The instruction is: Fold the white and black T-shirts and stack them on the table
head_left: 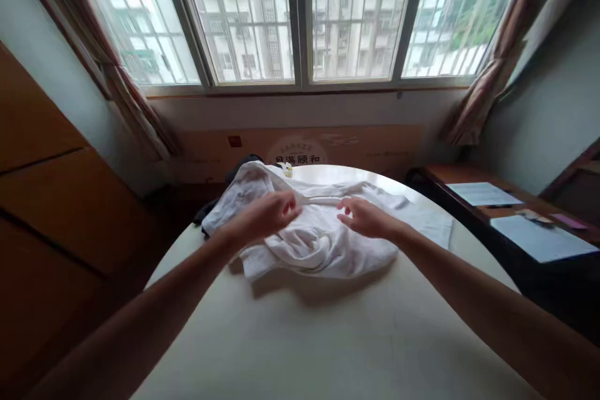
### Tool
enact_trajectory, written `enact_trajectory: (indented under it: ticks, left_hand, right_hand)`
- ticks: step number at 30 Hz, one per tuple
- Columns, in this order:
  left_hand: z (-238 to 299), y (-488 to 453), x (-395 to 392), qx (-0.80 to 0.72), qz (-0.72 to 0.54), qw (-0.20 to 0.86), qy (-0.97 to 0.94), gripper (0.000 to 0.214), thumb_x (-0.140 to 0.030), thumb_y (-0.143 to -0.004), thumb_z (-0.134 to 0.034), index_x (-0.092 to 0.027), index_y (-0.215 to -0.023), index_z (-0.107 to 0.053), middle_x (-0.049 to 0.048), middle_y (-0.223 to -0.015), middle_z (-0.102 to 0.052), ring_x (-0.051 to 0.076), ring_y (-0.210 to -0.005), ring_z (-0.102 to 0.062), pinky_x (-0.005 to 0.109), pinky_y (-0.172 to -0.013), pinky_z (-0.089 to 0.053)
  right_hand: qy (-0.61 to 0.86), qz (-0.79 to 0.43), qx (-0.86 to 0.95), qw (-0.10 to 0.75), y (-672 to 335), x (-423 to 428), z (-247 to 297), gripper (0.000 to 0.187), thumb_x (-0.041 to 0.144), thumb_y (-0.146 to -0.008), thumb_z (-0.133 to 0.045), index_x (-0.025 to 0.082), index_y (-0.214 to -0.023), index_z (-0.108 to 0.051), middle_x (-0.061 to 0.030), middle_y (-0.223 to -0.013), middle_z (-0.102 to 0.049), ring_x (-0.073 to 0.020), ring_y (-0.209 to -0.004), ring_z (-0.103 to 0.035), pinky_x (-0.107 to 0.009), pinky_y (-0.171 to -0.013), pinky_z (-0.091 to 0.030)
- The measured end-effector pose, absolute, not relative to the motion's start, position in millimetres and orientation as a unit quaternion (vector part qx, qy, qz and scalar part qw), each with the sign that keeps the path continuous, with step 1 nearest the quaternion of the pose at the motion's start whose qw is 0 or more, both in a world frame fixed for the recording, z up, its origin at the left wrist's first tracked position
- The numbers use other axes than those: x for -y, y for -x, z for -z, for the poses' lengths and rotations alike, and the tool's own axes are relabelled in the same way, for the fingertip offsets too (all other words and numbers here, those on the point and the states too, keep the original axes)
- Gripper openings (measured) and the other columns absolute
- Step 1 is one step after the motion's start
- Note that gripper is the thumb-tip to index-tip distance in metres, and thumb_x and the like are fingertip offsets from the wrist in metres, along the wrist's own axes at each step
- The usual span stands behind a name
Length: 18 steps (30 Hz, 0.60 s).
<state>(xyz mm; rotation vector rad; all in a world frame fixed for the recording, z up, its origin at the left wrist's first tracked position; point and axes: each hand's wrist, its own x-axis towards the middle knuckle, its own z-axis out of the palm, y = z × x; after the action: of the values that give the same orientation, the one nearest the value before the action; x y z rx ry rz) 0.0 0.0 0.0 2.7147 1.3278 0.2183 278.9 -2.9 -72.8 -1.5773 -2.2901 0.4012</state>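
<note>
A crumpled white shirt [323,250] lies spread over the far half of a round white table [328,331]. My left hand [276,209] is at the upper middle of the cloth, its fingers curled at one end of a raised fold. Across from it, my right hand [363,215] has its fingers bent at the fold's other end. Between the two hands the fold runs nearly straight. The fingertips are small and slightly blurred, but both hands appear to pinch the fabric. A flat, sleeve-like part reaches out beneath my right forearm.
Dark cloth [205,212] sits by the table's left rim. A small white and yellow item [285,169] is at the far edge. Papers [539,237] lie on a wooden desk [450,175] at right. Wooden cabinets [56,225] stand left; barred windows [300,19] are ahead.
</note>
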Motion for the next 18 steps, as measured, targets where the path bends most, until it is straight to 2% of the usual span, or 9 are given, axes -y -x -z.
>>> enact_trajectory:
  ticks: [3,5,7,9,10,12,15,18]
  left_hand:
    - [32,13,46,-0.4,-0.038,0.043,-0.915,0.035,-0.055,-0.094,-0.063,-0.02,-0.095,-0.065,0.0074,-0.096,-0.071,0.025,-0.086,-0.065,0.033,-0.077,-0.045]
    - [48,20,66,-0.423,-0.048,-0.004,-0.905,0.034,-0.048,-0.091,-0.069,-0.018,-0.106,-0.066,0.0128,-0.111,-0.071,0.03,-0.101,-0.065,0.038,-0.087,-0.048]
    - [59,26,74,-0.469,-0.061,-0.054,-0.88,0.028,-0.034,-0.093,-0.064,-0.015,-0.114,-0.064,0.0174,-0.119,-0.069,0.034,-0.111,-0.063,0.042,-0.095,-0.048]
    - [65,29,74,-0.511,-0.064,-0.06,-0.855,0.02,-0.022,-0.099,-0.049,-0.015,-0.111,-0.064,0.0178,-0.113,-0.07,0.033,-0.108,-0.064,0.042,-0.094,-0.048]
    - [65,30,73,-0.529,-0.071,-0.05,-0.844,0.023,-0.019,-0.101,-0.041,-0.016,-0.108,-0.063,0.0173,-0.109,-0.07,0.032,-0.104,-0.065,0.041,-0.091,-0.049]
    - [61,31,72,-0.565,-0.11,-0.025,-0.817,0.029,-0.019,-0.103,-0.033,-0.017,-0.105,-0.062,0.0163,-0.102,-0.07,0.031,-0.096,-0.067,0.04,-0.082,-0.049]
    - [46,32,71,-0.598,-0.214,0.055,-0.771,0.032,-0.032,-0.105,-0.033,-0.019,-0.096,-0.061,0.0125,-0.088,-0.07,0.031,-0.086,-0.067,0.038,-0.075,-0.047]
    - [25,37,74,-0.586,-0.337,0.231,-0.7,0.034,-0.044,-0.099,-0.046,-0.021,-0.081,-0.064,0.0083,-0.081,-0.071,0.028,-0.082,-0.067,0.034,-0.072,-0.048]
  right_hand:
    - [0.586,-0.1,0.794,0.124,-277,25,96,0.052,0.043,-0.102,-0.052,0.012,-0.142,-0.063,-0.0207,-0.137,-0.068,-0.0359,-0.126,-0.064,-0.044,-0.104,-0.051]
    - [0.612,-0.087,0.779,0.105,-278,31,109,0.065,0.048,-0.104,-0.047,0.01,-0.157,-0.049,-0.0234,-0.153,-0.058,-0.04,-0.141,-0.053,-0.053,-0.114,-0.044]
    - [0.632,-0.096,0.764,0.091,-281,28,119,0.075,0.052,-0.107,-0.037,0.008,-0.168,-0.03,-0.0229,-0.167,-0.043,-0.0402,-0.154,-0.039,-0.061,-0.123,-0.032]
    - [0.644,-0.111,0.754,0.07,-284,21,126,0.077,0.054,-0.109,-0.027,0.008,-0.17,-0.023,-0.0191,-0.175,-0.027,-0.0382,-0.162,-0.024,-0.065,-0.128,-0.017]
    - [0.649,-0.114,0.75,0.061,-285,16,129,0.077,0.056,-0.109,-0.024,0.009,-0.17,-0.023,-0.0169,-0.177,-0.022,-0.0373,-0.163,-0.019,-0.066,-0.129,-0.012]
    - [0.653,-0.117,0.746,0.055,-289,6,133,0.077,0.057,-0.109,-0.024,0.011,-0.171,-0.023,-0.0138,-0.179,-0.017,-0.0356,-0.165,-0.014,-0.067,-0.129,-0.007]
    - [0.649,-0.123,0.748,0.066,-298,-11,139,0.075,0.056,-0.11,-0.024,0.013,-0.171,-0.026,-0.0121,-0.178,-0.019,-0.0337,-0.165,-0.015,-0.067,-0.129,-0.008]
    - [0.645,-0.123,0.75,0.081,-312,-27,143,0.07,0.052,-0.111,-0.021,0.015,-0.169,-0.029,-0.0115,-0.178,-0.022,-0.0321,-0.165,-0.017,-0.066,-0.129,-0.01]
